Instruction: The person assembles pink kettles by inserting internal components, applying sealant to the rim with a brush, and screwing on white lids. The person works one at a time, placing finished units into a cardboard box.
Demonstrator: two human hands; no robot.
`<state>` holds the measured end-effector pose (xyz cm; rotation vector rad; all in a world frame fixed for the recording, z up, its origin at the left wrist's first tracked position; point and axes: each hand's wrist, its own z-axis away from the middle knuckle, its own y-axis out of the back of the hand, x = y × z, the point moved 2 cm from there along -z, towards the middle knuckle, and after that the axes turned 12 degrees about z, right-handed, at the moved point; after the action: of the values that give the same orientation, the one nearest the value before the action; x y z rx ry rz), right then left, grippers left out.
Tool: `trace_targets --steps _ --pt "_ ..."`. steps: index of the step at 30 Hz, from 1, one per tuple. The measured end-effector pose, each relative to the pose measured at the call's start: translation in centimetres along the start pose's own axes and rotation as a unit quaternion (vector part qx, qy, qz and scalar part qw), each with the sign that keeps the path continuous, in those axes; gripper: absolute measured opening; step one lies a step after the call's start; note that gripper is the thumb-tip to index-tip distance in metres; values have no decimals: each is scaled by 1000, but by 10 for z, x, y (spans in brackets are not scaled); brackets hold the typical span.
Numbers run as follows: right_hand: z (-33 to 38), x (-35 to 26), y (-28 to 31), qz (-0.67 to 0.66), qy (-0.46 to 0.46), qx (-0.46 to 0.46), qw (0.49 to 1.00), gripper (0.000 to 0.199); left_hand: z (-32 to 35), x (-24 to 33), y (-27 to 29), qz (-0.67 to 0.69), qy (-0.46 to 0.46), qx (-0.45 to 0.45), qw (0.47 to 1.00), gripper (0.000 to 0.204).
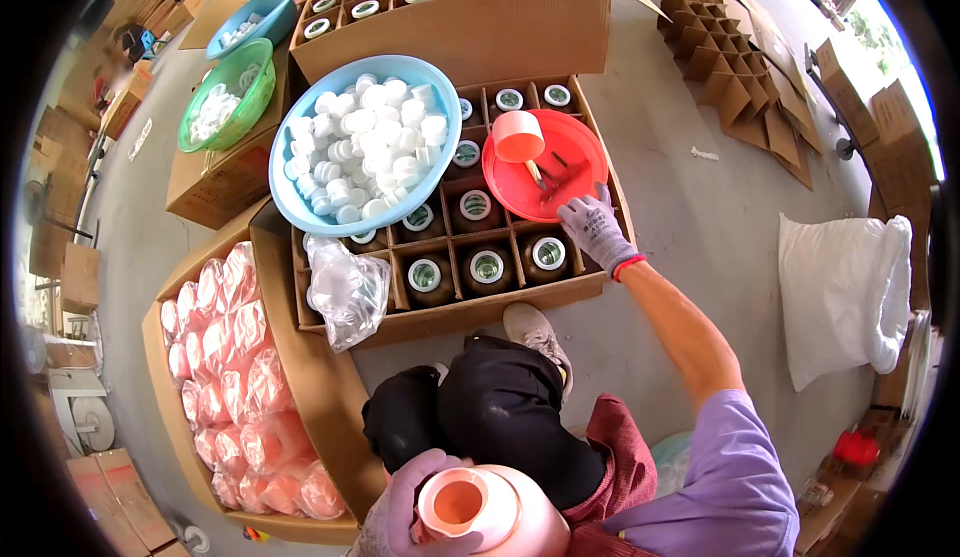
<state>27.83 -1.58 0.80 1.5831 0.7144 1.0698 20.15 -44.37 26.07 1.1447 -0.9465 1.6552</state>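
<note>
My left hand, gloved, is wrapped round a pale pink bottle at my lap. The bottle's wide round mouth faces up, with no cap on it. My right hand, in a grey glove, grips the near right rim of a red basin; some fingertips are hard to make out. Inside that basin lie a pink cup-shaped scoop with a light handle and a few thin dark pieces. The basin rests on a divided carton of dark bottles with white-rimmed tops.
A blue basin of white caps also sits on the carton, beside a clear plastic bag. Left stands a box of wrapped pink items. Green and blue bowls lie beyond. Cardboard dividers and a white sack are right.
</note>
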Motion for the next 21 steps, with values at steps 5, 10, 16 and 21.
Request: trace_targets --steps 5,10,16,21 --pt "-20 16 -5 -111 5 11 994 17 7 16 -10 -10 99 33 995 81" --pt "-91 22 -2 25 42 47 998 31 1 8 -15 118 151 45 980 84" --pt "-116 25 -24 -59 92 58 992 38 1 18 -15 119 117 57 984 69" --pt "-78 26 -4 -127 176 204 955 21 2 22 -11 122 114 68 984 69"
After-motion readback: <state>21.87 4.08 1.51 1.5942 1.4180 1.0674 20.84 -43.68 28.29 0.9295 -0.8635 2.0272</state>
